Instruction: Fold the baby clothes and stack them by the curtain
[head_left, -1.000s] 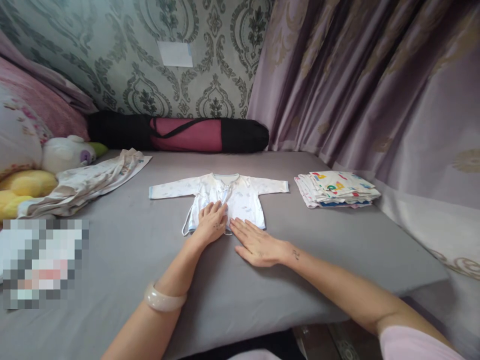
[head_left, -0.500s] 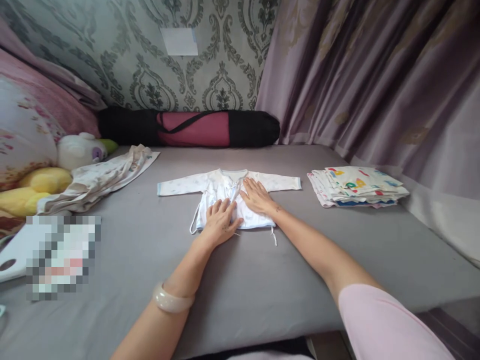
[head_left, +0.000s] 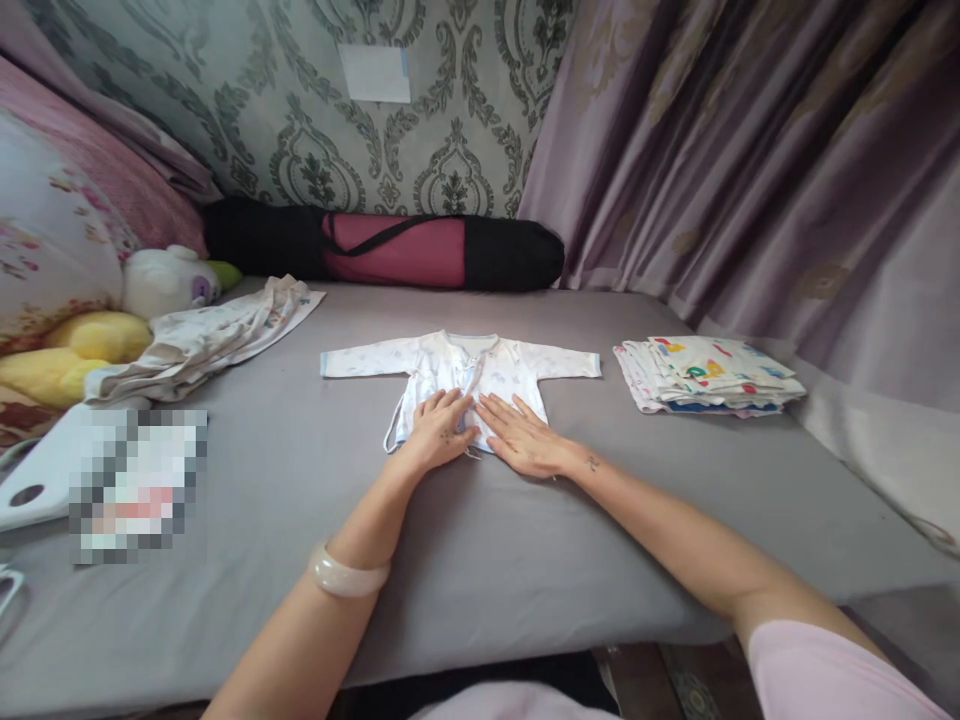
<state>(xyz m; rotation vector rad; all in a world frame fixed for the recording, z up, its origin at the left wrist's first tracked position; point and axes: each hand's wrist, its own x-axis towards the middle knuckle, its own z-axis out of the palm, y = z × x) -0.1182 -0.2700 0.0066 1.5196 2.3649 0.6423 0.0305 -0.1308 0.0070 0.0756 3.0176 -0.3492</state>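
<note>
Both hands lie flat and unclenched, gripping nothing. The left hand (head_left: 441, 435) spreads over the lower front of a small white shirt (head_left: 506, 378), and the right hand (head_left: 521, 437) rests just beside it, on the shirt's lower right part. The shirt is directly under and ahead of the fingers, its two blue-cuffed sleeves stretched out to either side and a thin tie looping past its left edge. A pale bangle (head_left: 349, 573) circles the left forearm.

The grey sheet (head_left: 570, 560) spreads all around them. Off to the right of the hands I see a stack of folded clothes (head_left: 712, 378), its top piece brightly printed. Out to the left and farther forward lies a loose printed garment (head_left: 217, 335), touching a yellow plush toy (head_left: 101, 338). Well beyond the hands, a long black-and-red bag (head_left: 397, 250) lies along the patterned wall (head_left: 300, 120).
</note>
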